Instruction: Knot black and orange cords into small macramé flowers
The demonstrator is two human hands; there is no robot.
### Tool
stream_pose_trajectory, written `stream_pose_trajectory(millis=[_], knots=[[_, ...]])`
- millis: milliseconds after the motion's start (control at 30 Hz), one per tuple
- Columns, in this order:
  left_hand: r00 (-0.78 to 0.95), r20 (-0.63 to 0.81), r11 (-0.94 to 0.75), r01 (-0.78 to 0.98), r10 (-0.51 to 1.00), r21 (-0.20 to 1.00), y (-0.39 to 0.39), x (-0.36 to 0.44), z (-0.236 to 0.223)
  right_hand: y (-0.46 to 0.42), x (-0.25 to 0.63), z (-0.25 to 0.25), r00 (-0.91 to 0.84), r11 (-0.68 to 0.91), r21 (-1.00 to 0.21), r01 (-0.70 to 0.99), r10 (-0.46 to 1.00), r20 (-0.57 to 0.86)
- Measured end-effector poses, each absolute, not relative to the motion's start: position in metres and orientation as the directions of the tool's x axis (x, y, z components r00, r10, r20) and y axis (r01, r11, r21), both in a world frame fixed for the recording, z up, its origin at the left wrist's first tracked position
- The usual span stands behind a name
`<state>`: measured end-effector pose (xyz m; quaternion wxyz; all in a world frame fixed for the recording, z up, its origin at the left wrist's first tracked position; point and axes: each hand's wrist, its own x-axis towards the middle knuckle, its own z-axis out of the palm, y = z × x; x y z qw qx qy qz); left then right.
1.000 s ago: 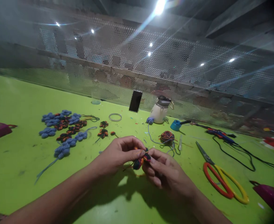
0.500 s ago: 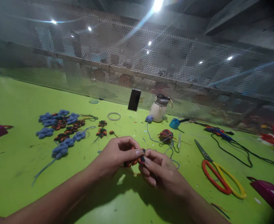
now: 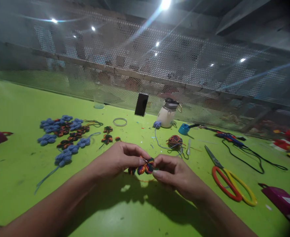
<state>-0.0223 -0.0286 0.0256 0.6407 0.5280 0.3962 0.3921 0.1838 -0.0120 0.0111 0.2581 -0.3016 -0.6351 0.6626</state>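
Between my hands is a multicolour yarn flower (image 3: 145,169) in orange, dark blue and purple. My left hand (image 3: 119,160) pinches its left side between thumb and fingers. On the right edge, a petal lies in the pinch of my right hand (image 3: 176,174). A strand of orange yarn hangs under the flower. Left of my hands lie blue yarn flowers (image 3: 63,158) and dark orange ones (image 3: 65,144), some joined in chains. Two small multicolour flowers (image 3: 107,139) sit just beyond my left hand. Behind my right hand rests a ball of multicolour yarn (image 3: 175,142).
Scissors (image 3: 224,179) with red and yellow handles lie at right, near a purple box-like object (image 3: 282,199). A glue gun (image 3: 229,138) with a black cord, a blue tape roll (image 3: 184,129), a white jar (image 3: 166,115), a phone (image 3: 141,104) and a metal ring (image 3: 119,122) stand farther back.
The flower has turned and spread, so more of its petals show between my fingers. My right hand has shifted slightly and its fingers have moved along the edge. The view has tilted a little.
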Motion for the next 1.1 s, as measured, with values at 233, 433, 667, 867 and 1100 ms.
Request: stream_pose_trajectory(millis=[233,433,667,867,1100], knots=[[0.374,-0.137,0.179,-0.081,0.917,0.98,-0.03,-0.022,0.028,-0.011,0.188,0.018,-0.711,0.177,-0.973,0.148,0.703,0.02],[0.383,-0.112,0.149,-0.066,0.917,0.987,-0.031,-0.022,0.03,-0.01,0.193,0.028,-0.718,0.397,-0.871,0.29,0.692,0.076],[0.372,-0.093,0.119,-0.049,0.923,0.992,-0.033,-0.022,0.031,-0.013,0.199,0.038,-0.731,0.693,-0.651,0.309,0.611,0.304],[0.381,-0.11,0.14,-0.051,0.918,0.989,-0.034,-0.02,0.032,-0.012,0.203,0.038,-0.747,0.771,-0.56,0.303,0.557,0.363],[0.377,-0.1,0.161,-0.133,0.921,0.978,-0.037,-0.017,0.036,-0.012,0.208,0.044,-0.762,0.814,-0.476,0.333,0.529,0.373]])
